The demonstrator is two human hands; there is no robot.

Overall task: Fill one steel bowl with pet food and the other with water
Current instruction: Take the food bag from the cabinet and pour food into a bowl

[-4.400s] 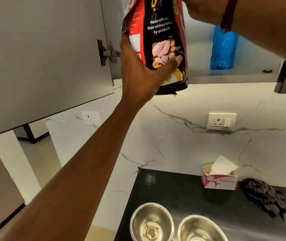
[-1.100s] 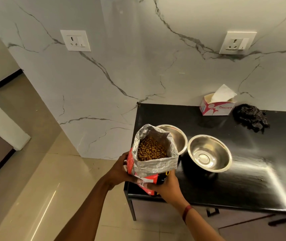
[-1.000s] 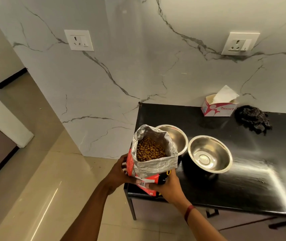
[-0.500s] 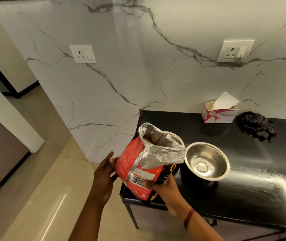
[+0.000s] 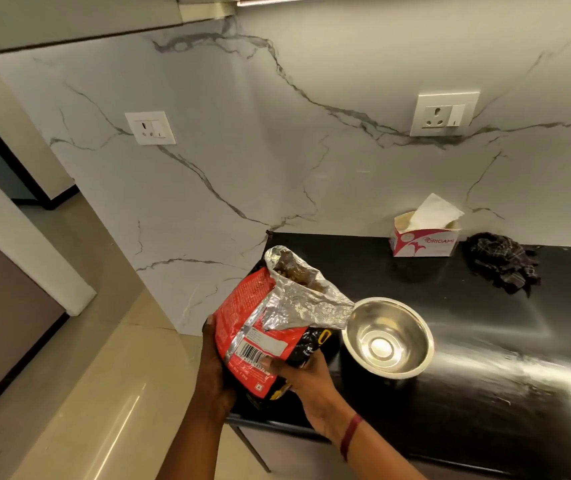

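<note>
1. While the pet food bag [image 5: 260, 317] leans with its foil lip just beside the left rim of the empty steel bowl [image 5: 388, 337], keep both hands clamped on its lower end. The left hand [image 5: 213, 372] holds the side away from the bowl, and the right hand [image 5: 298, 374] pinches the bottom corner nearer the bowl.
2. Brown kibble [image 5: 292, 268] sits just inside the mouth, up and left of the bowl. None shows in the bowl, so the pour looks barely begun.
3. Only this one bowl is in view; the second is probably hidden behind the bag, left of the bowl. Check which one the mouth overhangs before tipping further.
4. Lift the base slowly with the left hand and steer with the right, since the crumpled foil may release kibble in a rush.
5. Keep the mouth low so pieces do not bounce onto the black counter [image 5: 485, 393] around the bowl.
6. The tissue box [image 5: 422, 239] and dark cloth [image 5: 500, 268], behind the bowl by the wall, are well apart from the pour.
</note>
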